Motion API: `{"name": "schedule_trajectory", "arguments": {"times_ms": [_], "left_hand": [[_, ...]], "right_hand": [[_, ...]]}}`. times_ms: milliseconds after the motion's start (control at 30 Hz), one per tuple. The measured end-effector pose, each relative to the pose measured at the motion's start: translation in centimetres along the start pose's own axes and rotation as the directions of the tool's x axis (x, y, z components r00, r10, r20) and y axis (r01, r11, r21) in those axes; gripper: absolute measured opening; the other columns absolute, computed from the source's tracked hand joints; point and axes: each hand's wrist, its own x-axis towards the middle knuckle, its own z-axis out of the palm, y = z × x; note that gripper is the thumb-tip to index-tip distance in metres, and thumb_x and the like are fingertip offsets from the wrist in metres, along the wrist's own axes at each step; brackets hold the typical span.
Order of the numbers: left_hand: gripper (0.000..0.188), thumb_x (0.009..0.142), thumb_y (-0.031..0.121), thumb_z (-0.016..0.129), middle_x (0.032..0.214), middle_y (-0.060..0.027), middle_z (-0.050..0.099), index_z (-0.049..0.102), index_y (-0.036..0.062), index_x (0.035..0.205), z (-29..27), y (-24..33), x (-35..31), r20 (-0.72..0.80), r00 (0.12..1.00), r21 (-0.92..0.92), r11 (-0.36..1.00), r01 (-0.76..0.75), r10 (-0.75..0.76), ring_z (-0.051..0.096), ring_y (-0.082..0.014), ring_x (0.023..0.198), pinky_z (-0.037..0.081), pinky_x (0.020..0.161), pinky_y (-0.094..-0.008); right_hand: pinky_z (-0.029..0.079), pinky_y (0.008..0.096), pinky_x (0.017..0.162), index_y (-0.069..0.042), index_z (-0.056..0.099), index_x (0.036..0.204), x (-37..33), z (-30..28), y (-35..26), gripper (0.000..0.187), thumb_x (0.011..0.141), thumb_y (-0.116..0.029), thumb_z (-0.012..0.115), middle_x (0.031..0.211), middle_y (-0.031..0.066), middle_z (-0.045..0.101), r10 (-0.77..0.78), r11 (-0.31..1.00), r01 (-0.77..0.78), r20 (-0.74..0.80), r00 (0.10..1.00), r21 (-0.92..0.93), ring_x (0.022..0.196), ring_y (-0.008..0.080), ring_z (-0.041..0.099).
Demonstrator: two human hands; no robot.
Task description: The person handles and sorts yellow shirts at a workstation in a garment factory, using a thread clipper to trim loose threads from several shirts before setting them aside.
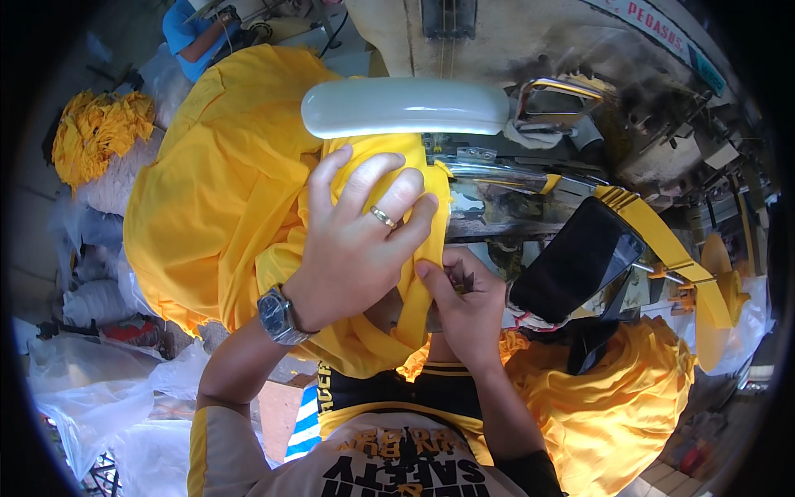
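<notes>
My left hand [352, 240], with a ring and a wristwatch [281, 316], lies on yellow knit fabric [224, 199] with its fingers spread. Its fingertips press the cloth just below a long white rounded cover [406, 108] on the sewing machine [480, 170]. Close by, my right hand [472, 302] pinches the right edge of the fabric between thumb and fingers. The cloth's edge reaches the machine's metal plate, but the needle area is hidden. A yellow fabric band [662, 236] runs from a reel at the right along the metal guide.
A black phone [575, 261] rests on the machine's right side. More yellow fabric [604, 398] is heaped at the lower right, and a yellow bundle [103, 137] stands at the far left. Clear plastic bags [108, 398] lie at the lower left. Another person [195, 37] works at the upper left.
</notes>
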Motion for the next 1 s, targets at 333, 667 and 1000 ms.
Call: {"name": "schedule_trajectory", "arguments": {"times_ms": [333, 667, 1000], "left_hand": [[0.031, 0.072, -0.003, 0.061, 0.104, -0.0042, 0.061, 0.074, 0.0131, 0.095, -0.1, -1.2, 1.5, 0.086, 0.973, -0.19, 0.955, 0.227, -0.214, 0.053, -0.0262, 0.104, 0.032, 0.091, -0.0428], [0.023, 0.069, 0.002, 0.068, 0.104, -0.0057, 0.062, 0.07, 0.01, 0.09, -4.3, -3.9, -1.8, 0.138, 0.965, -0.182, 0.952, 0.244, -0.221, 0.055, -0.0304, 0.108, 0.036, 0.095, -0.0422], [0.016, 0.073, 0.005, 0.073, 0.098, -0.0048, 0.066, 0.071, 0.0066, 0.088, -7.1, -8.6, -3.3, 0.139, 0.928, -0.224, 0.902, 0.37, -0.346, 0.059, -0.0252, 0.099, 0.042, 0.089, -0.0376]], "right_hand": [[0.037, 0.0211, 0.052, 0.005, 0.062, 0.084, 1.1, -0.6, 0.3, 0.008, 0.086, -0.002, 0.065, 0.062, -0.0026, 0.052, -0.065, 0.996, 0.062, -0.042, 0.997, -0.062, 0.06, 0.001, 0.04], [0.038, 0.0223, 0.052, 0.006, 0.06, 0.082, 0.9, -0.6, -0.6, 0.011, 0.085, -0.004, 0.065, 0.059, 0.0037, 0.049, -0.023, 0.995, 0.023, -0.005, 1.0, -0.095, 0.059, 0.0013, 0.04], [0.035, 0.0197, 0.045, 0.004, 0.066, 0.083, 1.3, -0.3, -1.9, 0.012, 0.087, -0.007, 0.063, 0.064, -0.0014, 0.058, 0.025, 0.998, -0.031, -0.09, 0.996, -0.063, 0.05, 0.0006, 0.043]]}}
